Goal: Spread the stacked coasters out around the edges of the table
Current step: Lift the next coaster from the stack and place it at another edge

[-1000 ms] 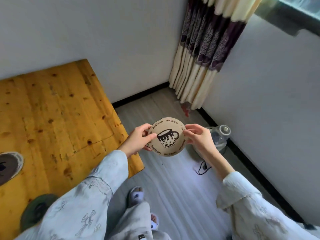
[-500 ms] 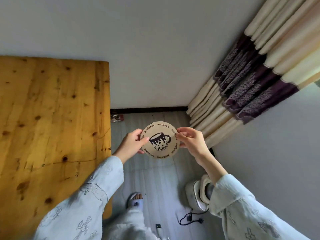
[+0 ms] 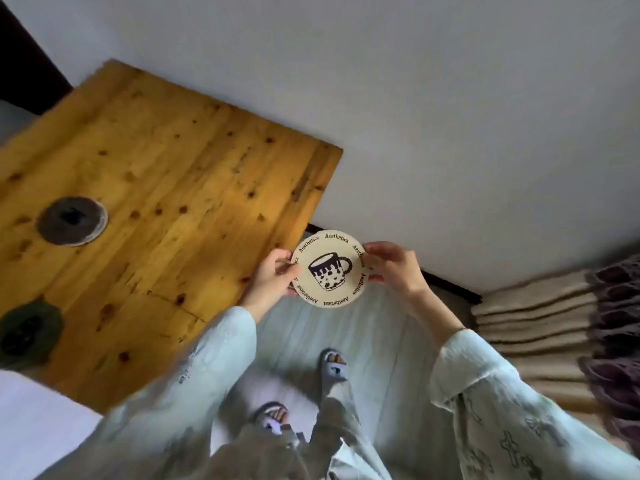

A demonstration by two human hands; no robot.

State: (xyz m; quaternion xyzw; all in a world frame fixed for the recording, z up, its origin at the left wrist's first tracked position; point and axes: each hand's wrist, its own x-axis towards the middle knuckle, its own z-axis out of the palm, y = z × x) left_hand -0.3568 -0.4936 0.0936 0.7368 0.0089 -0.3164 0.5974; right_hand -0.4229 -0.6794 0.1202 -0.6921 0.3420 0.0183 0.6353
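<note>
A round beige coaster (image 3: 329,270) printed with a dark mug and ringed lettering is held flat in the air, just off the right edge of the wooden table (image 3: 180,188). My left hand (image 3: 272,278) pinches its left rim and my right hand (image 3: 394,270) pinches its right rim. I cannot tell whether more coasters lie stacked beneath it. A grey round coaster (image 3: 72,221) lies on the table near its left side. A dark green coaster (image 3: 29,332) lies closer to the table's near edge.
A white wall (image 3: 450,116) runs behind the table, with a black skirting strip (image 3: 450,285) at its foot. A beige and purple curtain (image 3: 561,334) hangs at the right. My slippered feet (image 3: 332,363) stand on pale floorboards beside the table.
The camera view has swung left, bringing the grey and green coasters on the table back into sight. Both hands still hold the mug coaster the same way beside the table's edge.
</note>
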